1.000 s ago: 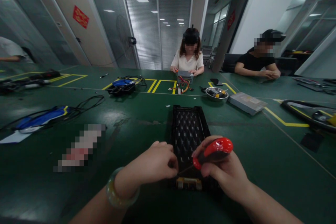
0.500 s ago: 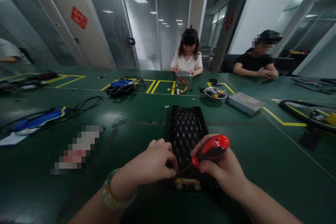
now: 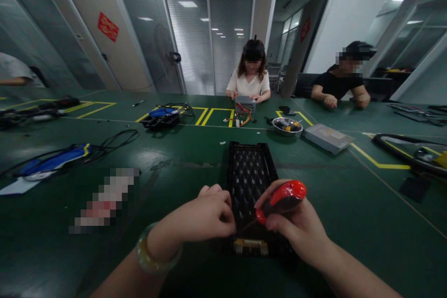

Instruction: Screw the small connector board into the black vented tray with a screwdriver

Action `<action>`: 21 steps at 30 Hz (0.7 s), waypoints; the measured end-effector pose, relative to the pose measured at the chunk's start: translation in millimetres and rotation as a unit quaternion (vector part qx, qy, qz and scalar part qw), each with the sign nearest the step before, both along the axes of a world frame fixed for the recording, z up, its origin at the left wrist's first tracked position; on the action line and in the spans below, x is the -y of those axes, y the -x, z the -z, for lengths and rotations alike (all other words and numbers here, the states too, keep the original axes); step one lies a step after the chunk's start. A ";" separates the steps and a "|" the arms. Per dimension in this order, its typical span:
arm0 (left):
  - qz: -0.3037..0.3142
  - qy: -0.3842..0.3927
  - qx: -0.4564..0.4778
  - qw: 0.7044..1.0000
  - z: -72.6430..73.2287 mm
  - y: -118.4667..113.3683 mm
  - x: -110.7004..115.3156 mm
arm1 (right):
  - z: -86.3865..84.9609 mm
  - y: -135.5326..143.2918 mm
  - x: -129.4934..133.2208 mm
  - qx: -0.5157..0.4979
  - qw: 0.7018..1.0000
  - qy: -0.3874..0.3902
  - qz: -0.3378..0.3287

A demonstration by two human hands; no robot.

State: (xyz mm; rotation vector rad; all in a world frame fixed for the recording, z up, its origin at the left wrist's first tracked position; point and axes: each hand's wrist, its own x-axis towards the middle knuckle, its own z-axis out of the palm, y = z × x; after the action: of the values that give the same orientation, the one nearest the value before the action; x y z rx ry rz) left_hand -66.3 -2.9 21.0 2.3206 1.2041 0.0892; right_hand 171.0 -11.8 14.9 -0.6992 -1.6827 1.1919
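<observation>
A black rectangular case [image 3: 249, 167] with rows of small pale marks inside lies on the green table, with a yellowish part [image 3: 250, 247] at its near end. My right hand [image 3: 296, 221] is wrapped round the red and black handle of a screwdriver [image 3: 288, 195], whose thin shaft points down-left over the case. My left hand [image 3: 209, 214], with a bangle on the wrist, is at the case's near left edge. Its fingers are closed near the shaft's tip; what they hold, if anything, is hidden.
Past the case stand a metal bowl [image 3: 287, 132] of tools and a flat grey box [image 3: 327, 138]. Blue items with cables [image 3: 56, 158] lie at left. Across the table [image 3: 195, 149], one person [image 3: 248, 79] handles a grey unit with wires; another person [image 3: 338, 86] sits at right.
My hands and the screwdriver have barely moved. The person at right has moved their hands apart. The whole view has shifted slightly.
</observation>
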 end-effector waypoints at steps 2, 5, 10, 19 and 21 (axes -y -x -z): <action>0.000 -0.001 -0.001 1.000 -0.8 -0.8 0.2 | 0.6 -0.5 0.0 -0.002 1.000 -0.001 -0.002; -0.002 -0.005 -0.006 1.000 -1.2 -1.8 0.3 | 0.8 -2.6 1.1 -0.003 1.000 -0.003 -0.016; -0.004 -0.004 -0.006 1.000 0.6 -1.2 -0.6 | -0.4 -6.4 4.3 0.012 1.000 -0.012 -0.023; 0.000 -0.004 -0.003 1.000 3.6 -1.0 -1.7 | 2.1 -6.5 3.8 -0.098 0.994 0.039 0.041; 0.002 -0.001 -0.003 1.000 4.6 -0.3 -2.6 | 1.3 -7.6 -0.7 -0.134 0.986 0.041 0.089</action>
State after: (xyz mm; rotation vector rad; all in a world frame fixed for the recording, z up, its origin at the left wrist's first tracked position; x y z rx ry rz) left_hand -65.9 -0.3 16.4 2.3268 1.2028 0.0829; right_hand 178.5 -11.1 13.6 -0.6901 -1.3267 1.1754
